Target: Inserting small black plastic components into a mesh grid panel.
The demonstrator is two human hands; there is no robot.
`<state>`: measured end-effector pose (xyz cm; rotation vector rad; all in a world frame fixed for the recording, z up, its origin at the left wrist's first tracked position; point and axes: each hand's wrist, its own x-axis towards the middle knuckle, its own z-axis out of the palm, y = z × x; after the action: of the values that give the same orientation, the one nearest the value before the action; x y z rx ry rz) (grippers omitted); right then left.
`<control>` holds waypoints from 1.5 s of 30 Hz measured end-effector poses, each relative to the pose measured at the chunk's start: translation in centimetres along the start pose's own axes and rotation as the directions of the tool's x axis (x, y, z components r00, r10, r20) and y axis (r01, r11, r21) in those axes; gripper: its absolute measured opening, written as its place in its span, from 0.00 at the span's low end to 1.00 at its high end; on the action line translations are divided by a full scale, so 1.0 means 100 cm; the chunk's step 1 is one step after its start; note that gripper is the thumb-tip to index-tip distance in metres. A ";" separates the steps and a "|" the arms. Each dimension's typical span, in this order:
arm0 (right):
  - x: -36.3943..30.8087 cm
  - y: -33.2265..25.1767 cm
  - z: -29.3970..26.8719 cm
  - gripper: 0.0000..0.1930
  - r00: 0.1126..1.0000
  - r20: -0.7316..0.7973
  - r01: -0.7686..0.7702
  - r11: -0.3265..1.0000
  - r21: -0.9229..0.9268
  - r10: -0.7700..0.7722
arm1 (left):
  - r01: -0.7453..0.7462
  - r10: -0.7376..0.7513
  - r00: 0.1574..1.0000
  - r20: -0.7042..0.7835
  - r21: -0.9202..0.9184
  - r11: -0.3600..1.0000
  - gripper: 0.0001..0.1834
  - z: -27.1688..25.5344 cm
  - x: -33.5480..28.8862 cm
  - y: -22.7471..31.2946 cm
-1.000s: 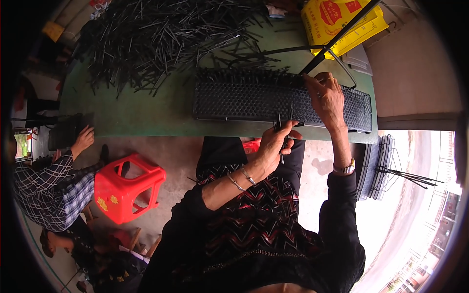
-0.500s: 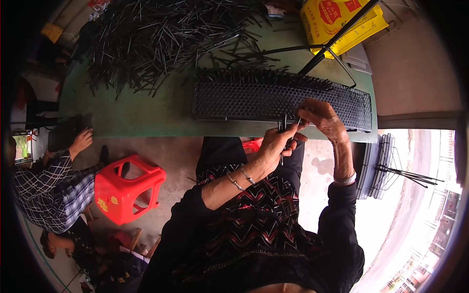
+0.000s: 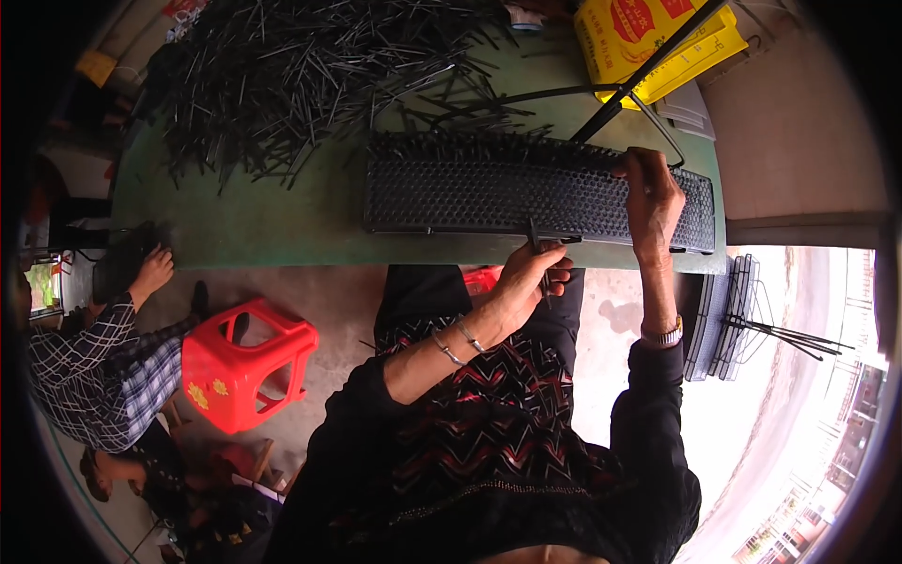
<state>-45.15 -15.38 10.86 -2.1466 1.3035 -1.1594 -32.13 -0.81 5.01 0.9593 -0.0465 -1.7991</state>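
My left hand [image 3: 532, 278] is closed round a few thin black sticks [image 3: 534, 237] at the table's front edge. Just beyond it lies a long black perforated tray [image 3: 470, 195], covered in small round holes. Short black sticks [image 3: 451, 148] stand up in a dense row along the tray's far side. Over the tray's right part, my right hand [image 3: 652, 195] has its fingers pinched at that row. Whatever is between those fingertips is too small and dark to make out. A large heap of loose black sticks [image 3: 301, 85] covers the table's far left.
Thin black metal rods [image 3: 601, 117] rise behind the tray. A yellow bag [image 3: 648, 42] lies on the green table [image 3: 235, 226] at the far right. To the left are a red plastic stool [image 3: 249, 367] and a seated person [image 3: 103, 367]. More trays [image 3: 723, 320] stand at right.
My right hand has moved away from my left hand, up and right to the tray's far row. The left hand has shifted slightly down, still holding the sticks.
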 end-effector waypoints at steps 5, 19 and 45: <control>0.002 -0.002 0.000 0.06 0.999 -0.011 0.038 0.997 -0.071 -0.039 | -0.037 0.033 0.992 0.124 0.034 0.999 0.13 0.005 -0.014 0.012; 0.003 0.000 0.005 0.06 0.949 0.203 0.289 0.920 -0.264 -0.240 | -0.026 0.025 0.993 0.114 0.008 1.000 0.15 0.002 -0.016 0.014; -0.039 -0.018 -0.009 0.12 0.768 0.594 -0.492 0.815 0.306 0.241 | -0.221 0.234 0.972 -0.013 0.283 0.933 0.14 0.019 -0.022 0.003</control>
<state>-45.77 -11.05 10.77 -1.5904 1.0158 -0.5524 -32.74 0.08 7.73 1.1460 -0.3782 -1.5795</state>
